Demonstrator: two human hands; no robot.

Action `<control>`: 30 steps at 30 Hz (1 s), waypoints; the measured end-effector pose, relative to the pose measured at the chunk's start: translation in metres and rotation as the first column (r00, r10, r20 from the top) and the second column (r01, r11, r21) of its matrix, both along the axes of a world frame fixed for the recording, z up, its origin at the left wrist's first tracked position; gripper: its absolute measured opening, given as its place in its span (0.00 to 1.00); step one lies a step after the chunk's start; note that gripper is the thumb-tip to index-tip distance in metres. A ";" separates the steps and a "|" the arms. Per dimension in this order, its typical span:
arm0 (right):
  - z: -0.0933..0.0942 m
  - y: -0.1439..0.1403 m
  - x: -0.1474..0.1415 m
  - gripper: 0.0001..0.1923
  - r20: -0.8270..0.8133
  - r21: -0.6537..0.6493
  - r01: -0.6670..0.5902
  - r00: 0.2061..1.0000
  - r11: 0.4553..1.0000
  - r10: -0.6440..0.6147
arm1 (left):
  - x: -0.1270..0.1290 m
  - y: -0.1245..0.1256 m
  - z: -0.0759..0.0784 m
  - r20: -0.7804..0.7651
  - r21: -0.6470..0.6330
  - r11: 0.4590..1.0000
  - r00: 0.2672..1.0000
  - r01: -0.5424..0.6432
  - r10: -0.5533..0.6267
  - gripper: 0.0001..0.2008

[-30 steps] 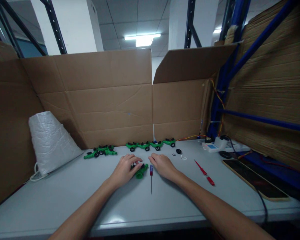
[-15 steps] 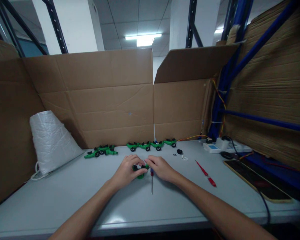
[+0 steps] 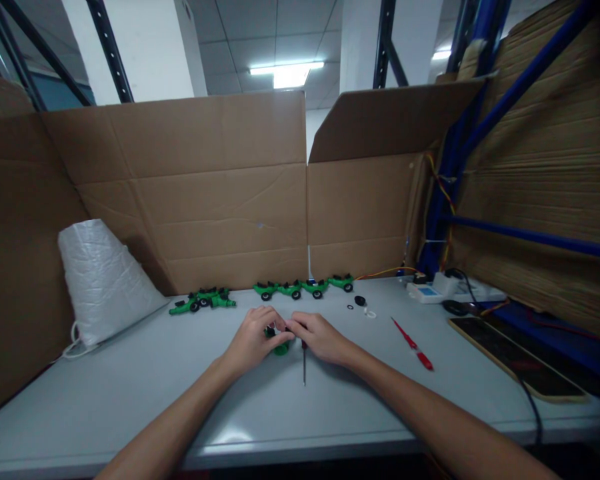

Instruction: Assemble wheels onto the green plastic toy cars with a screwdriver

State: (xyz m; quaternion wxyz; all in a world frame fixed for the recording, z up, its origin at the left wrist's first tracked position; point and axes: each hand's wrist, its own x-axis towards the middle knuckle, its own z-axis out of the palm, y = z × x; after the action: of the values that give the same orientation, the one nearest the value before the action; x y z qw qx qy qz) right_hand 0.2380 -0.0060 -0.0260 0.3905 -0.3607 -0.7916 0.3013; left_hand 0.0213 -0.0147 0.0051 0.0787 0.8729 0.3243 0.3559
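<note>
**Two hands on one green fitting at mid-surface**

Two bare hands meeting over a small green plastic fitting (image 3: 281,347), near the middle of the grey surface (image 3: 130,393). Left hand (image 3: 253,340) curled over the fitting from the left, fingers closed on it. Right hand (image 3: 320,338) pressed in from the right, fingertips narrow and touching the fitting's end; hard to tell how firm the right grip is. Fitting mostly covered by both hands, low over or resting on the surface, only a green edge showing between them.

Just beneath the right hand, a small screwdriver (image 3: 304,365), shaft pointing toward the near edge, handle hidden under the fingers. Further right, well apart, a red screwdriver (image 3: 413,345) lying slantwise. Behind the hands, a row of four green fittings (image 3: 303,288) along the cardboard wall (image 3: 205,200), and a second green cluster (image 3: 203,301) to the left. Near the row's right end, a few small black and white rings (image 3: 361,305). At far left, a white woven bag (image 3: 100,280); at far right, a power strip (image 3: 447,290) and a dark tablet (image 3: 515,357).
</note>
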 end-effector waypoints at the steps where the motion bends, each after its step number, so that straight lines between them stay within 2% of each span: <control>1: 0.001 0.000 0.000 0.22 -0.004 -0.001 -0.004 1.000 1.000 0.004 | -0.001 0.001 -0.001 -0.004 0.003 1.000 1.000 -0.004 0.004 0.12; 12: 0.001 -0.001 -0.001 0.22 -0.027 -0.004 -0.041 0.999 0.999 0.040 | -0.003 0.005 -0.005 -0.005 0.008 0.999 0.999 -0.040 0.040 0.11; 22: 0.003 -0.003 0.000 0.25 -0.045 -0.034 -0.073 0.996 0.997 0.072 | -0.001 0.004 -0.004 0.116 -0.114 0.992 0.993 0.049 -0.035 0.11; 30: 0.000 -0.001 -0.001 0.26 -0.072 -0.040 -0.087 0.994 0.995 0.084 | 0.000 0.005 -0.007 0.155 -0.157 0.986 0.987 0.064 -0.040 0.11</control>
State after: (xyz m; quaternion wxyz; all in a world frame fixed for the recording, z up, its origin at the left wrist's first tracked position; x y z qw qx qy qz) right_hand 0.2368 -0.0067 -0.0263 0.3971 -0.3240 -0.7853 0.3473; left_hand 0.0211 -0.0097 -0.0019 0.1828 0.8423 0.3221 0.3917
